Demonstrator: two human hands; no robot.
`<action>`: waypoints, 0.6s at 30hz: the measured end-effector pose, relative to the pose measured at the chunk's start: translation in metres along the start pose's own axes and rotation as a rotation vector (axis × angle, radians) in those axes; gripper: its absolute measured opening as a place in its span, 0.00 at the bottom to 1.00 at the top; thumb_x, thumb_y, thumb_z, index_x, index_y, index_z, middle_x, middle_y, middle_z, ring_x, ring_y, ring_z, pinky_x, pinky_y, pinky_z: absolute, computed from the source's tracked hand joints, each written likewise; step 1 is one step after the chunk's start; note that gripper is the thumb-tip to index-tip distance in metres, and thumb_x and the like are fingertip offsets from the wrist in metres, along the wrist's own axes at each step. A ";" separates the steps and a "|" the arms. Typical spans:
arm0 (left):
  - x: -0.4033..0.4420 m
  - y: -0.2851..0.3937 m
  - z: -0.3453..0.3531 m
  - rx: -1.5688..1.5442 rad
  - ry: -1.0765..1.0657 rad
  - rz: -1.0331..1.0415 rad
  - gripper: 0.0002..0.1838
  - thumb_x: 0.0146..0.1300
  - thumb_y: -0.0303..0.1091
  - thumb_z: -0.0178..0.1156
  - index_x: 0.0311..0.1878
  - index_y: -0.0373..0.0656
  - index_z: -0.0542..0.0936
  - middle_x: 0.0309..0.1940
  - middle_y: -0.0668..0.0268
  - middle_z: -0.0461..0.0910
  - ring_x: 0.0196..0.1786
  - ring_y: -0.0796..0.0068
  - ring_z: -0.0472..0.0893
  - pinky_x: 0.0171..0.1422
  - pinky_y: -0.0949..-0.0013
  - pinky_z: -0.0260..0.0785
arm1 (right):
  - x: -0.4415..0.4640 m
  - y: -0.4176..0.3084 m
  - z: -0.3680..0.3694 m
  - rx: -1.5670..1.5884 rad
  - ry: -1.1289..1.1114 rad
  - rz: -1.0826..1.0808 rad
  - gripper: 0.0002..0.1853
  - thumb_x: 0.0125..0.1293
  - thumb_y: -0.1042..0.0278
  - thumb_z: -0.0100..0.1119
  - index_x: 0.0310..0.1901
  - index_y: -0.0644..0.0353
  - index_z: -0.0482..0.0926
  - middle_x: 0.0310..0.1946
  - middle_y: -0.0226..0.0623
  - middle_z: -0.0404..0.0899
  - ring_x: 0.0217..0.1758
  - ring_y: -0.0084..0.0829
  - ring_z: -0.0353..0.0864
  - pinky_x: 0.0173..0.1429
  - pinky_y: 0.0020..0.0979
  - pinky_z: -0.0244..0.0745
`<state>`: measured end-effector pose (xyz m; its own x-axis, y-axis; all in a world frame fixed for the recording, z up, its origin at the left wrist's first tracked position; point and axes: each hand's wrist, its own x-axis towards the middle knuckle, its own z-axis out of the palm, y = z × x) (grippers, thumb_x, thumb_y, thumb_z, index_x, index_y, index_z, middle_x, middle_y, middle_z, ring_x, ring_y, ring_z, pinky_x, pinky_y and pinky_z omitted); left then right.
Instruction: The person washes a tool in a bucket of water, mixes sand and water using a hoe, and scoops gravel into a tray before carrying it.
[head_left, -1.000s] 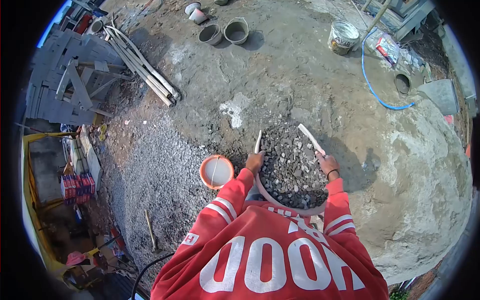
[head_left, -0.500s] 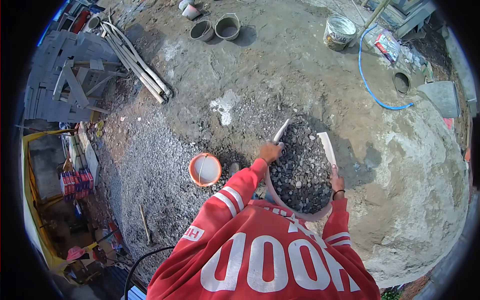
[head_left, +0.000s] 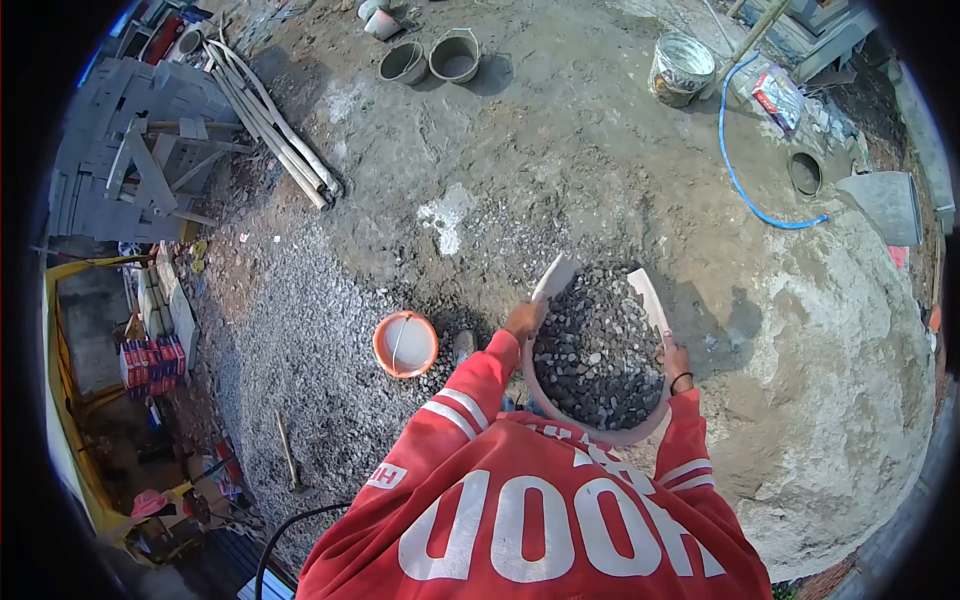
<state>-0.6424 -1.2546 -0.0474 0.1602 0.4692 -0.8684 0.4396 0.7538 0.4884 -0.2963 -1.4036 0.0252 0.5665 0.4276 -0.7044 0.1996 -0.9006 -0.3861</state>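
Note:
Between my hands is a pale, horseshoe-shaped scoop pan, full of dark grey gravel. Its open end faces away from me and its rounded back is close to my body. My left hand is closed on the left rim, with the fingers partly hidden. On the right rim, my right hand grips the wall, a dark band at its wrist. An orange bucket with a pale inside and a thin handle stands left of my left hand, apart from it.
Loose gravel spreads to the left, with a long-handled tool on it. Two dark buckets stand far ahead, near long poles. At right are a whitish bucket, a blue hose and a pale mound.
The scoop pan has shifted slightly left with its gravel, and its side walls have changed tilt. My left hand has moved left and a little nearer my body; both hands keep their grip.

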 end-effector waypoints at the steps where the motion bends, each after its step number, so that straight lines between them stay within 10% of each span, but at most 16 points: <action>1: -0.014 0.012 -0.010 -0.156 -0.006 -0.088 0.31 0.65 0.62 0.50 0.29 0.37 0.78 0.19 0.65 0.71 0.16 0.70 0.69 0.18 0.62 0.59 | 0.012 -0.019 0.005 -0.045 -0.030 -0.026 0.32 0.69 0.38 0.46 0.28 0.62 0.82 0.17 0.36 0.77 0.22 0.28 0.76 0.29 0.33 0.68; 15: 0.043 0.161 -0.048 0.131 -0.006 0.116 0.31 0.71 0.53 0.41 0.30 0.35 0.81 0.21 0.52 0.79 0.22 0.59 0.82 0.25 0.52 0.71 | 0.113 -0.114 -0.026 0.408 -0.243 0.138 0.24 0.68 0.43 0.53 0.36 0.61 0.77 0.20 0.35 0.77 0.16 0.28 0.70 0.23 0.32 0.66; 17: 0.053 0.146 -0.026 0.336 0.003 0.560 0.32 0.71 0.57 0.43 0.36 0.33 0.81 0.18 0.58 0.76 0.16 0.64 0.74 0.19 0.60 0.65 | 0.146 -0.084 -0.039 0.345 -0.212 0.113 0.23 0.68 0.43 0.53 0.38 0.60 0.79 0.20 0.35 0.78 0.16 0.30 0.72 0.23 0.32 0.67; 18: 0.055 0.143 -0.008 0.364 0.074 0.428 0.34 0.68 0.62 0.45 0.44 0.36 0.81 0.23 0.53 0.80 0.16 0.59 0.75 0.24 0.56 0.68 | 0.152 -0.080 -0.047 0.286 -0.182 0.081 0.23 0.67 0.43 0.54 0.39 0.60 0.80 0.20 0.35 0.79 0.17 0.33 0.73 0.24 0.33 0.69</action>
<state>-0.5781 -1.1173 -0.0252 0.3347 0.7387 -0.5850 0.6274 0.2885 0.7233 -0.1883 -1.2701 -0.0233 0.4140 0.3860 -0.8244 -0.0871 -0.8847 -0.4580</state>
